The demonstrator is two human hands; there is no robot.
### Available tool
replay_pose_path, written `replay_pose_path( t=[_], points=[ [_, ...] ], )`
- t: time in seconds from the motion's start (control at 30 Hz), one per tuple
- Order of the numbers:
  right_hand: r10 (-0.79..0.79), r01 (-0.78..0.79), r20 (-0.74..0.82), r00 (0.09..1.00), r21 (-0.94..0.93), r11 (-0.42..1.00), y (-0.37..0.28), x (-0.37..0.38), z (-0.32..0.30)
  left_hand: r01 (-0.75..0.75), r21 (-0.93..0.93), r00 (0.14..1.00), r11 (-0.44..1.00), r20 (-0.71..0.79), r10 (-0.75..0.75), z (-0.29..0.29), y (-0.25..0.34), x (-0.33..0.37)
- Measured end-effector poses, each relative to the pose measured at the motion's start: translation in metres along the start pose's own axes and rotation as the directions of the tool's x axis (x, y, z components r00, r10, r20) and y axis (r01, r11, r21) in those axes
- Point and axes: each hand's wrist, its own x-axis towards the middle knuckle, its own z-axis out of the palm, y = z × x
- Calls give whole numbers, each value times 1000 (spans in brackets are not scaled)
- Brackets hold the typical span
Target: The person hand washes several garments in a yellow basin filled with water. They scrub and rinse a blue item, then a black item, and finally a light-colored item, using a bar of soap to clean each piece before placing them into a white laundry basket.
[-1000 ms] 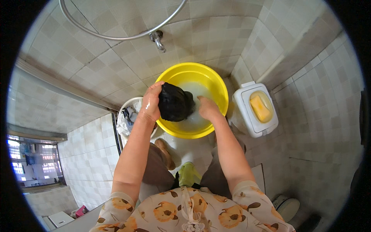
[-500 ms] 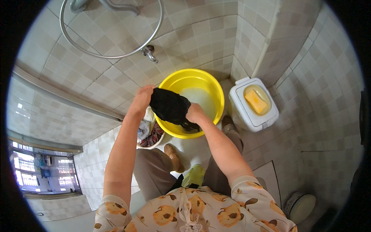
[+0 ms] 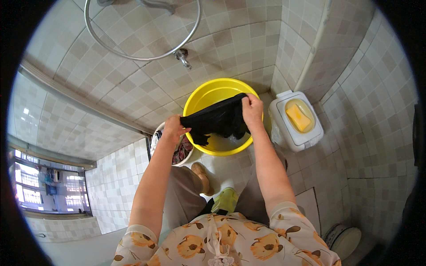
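A black garment (image 3: 219, 116) is stretched between my two hands above the yellow basin (image 3: 219, 153). My left hand (image 3: 174, 129) is closed on its left end, by the basin's left rim. Its upper right corner is gripped by my right hand (image 3: 252, 111), over the right side of the basin. The cloth's lower edge hangs loose inside the basin, and a ragged flap droops near my left hand. Cloudy water (image 3: 228, 142) shows below the cloth; the garment hides the rest. What kind of garment it is, I cannot tell.
Left of the basin, a pale tub holds clothes, including a dark red patterned cloth (image 3: 182, 151). To the right stands a white lidded bin (image 3: 288, 136) with a yellow soap bar (image 3: 298, 117) in a dish on top. A wall tap (image 3: 183, 57) and a looped shower hose (image 3: 198, 17) are beyond.
The bunched black garment has been spread out sideways. My right hand has moved right and farther away, while my left hand has come lower and nearer. The view has shifted slightly.
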Motion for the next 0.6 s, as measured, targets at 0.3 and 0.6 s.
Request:
replay_pose_path(
  t=[0.3, 0.6],
  points=[
    [-303, 286, -59, 951, -198, 937, -5, 7, -26, -279, 358, 951, 891, 229, 206, 28, 13, -47],
    [-318, 290, -108, 942, -214, 933, -3, 4, -33, -478, 858, 825, 186, 366, 429, 20, 18, -50]
  ],
)
